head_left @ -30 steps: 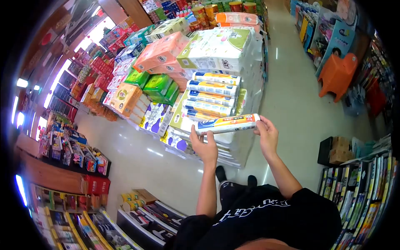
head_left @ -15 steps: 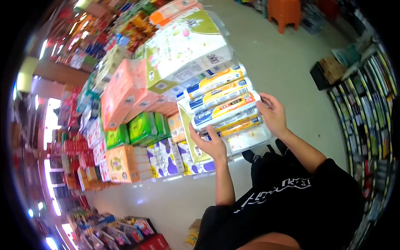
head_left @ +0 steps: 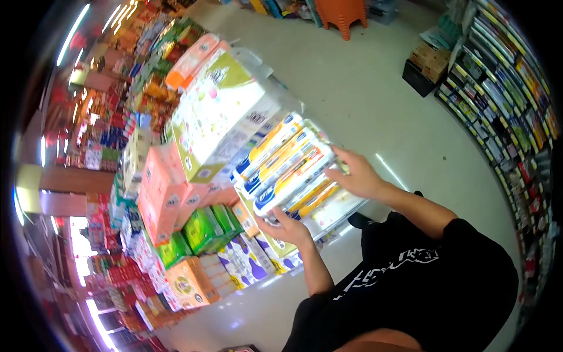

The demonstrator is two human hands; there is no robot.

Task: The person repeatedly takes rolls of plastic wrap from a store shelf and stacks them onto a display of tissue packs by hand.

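Both hands are on the long roll (head_left: 293, 179), a blue, yellow and white wrapped tube lying slantwise on the stack of rolls (head_left: 275, 155), its high end pointing toward 1 o'clock. The left hand (head_left: 285, 227) cups the low end at about 7 o'clock from the roll's middle, fingers (head_left: 271, 221) curled up under and around that end, clamped on it. The right hand (head_left: 359, 176) sits at the high end, about 3 o'clock of the roll, fingers (head_left: 342, 154) spread and pressed flat against the end face. The roll touches its neighbours above it. Just at 10 o'clock stands a big green and white tissue pack (head_left: 220, 114), with pink packs (head_left: 161, 188) below.
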